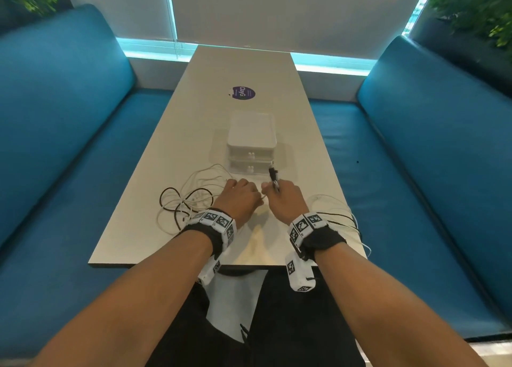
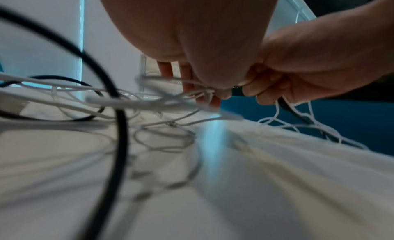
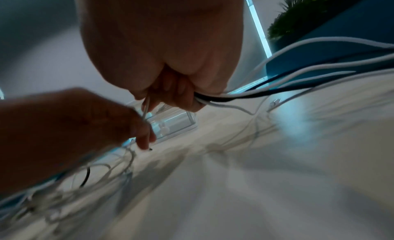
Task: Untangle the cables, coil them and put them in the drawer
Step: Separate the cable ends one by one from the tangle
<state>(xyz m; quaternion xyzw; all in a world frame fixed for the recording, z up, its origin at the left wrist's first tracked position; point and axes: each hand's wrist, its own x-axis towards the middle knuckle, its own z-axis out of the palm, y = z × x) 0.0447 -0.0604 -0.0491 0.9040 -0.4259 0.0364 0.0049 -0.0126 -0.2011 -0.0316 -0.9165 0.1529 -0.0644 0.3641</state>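
A tangle of thin white cables (image 1: 194, 197) and one black cable (image 1: 169, 200) lies on the pale table (image 1: 249, 70), left of my hands. My left hand (image 1: 239, 197) pinches a white cable (image 2: 200, 92) just above the tabletop. My right hand (image 1: 282, 197) grips a bundle of white and black cables (image 3: 215, 98), and a black plug (image 1: 273, 176) sticks up from its fingers. More loops (image 1: 340, 214) trail behind my right wrist to the table's right edge. A small clear two-drawer box (image 1: 250, 148) stands just beyond my hands, both drawers closed.
A round purple sticker (image 1: 241, 93) lies on the table beyond the box. Blue padded benches (image 1: 69, 123) run along both sides of the table. Potted plants (image 1: 476, 9) stand in the far corners. The table's near edge is just behind my wrists.
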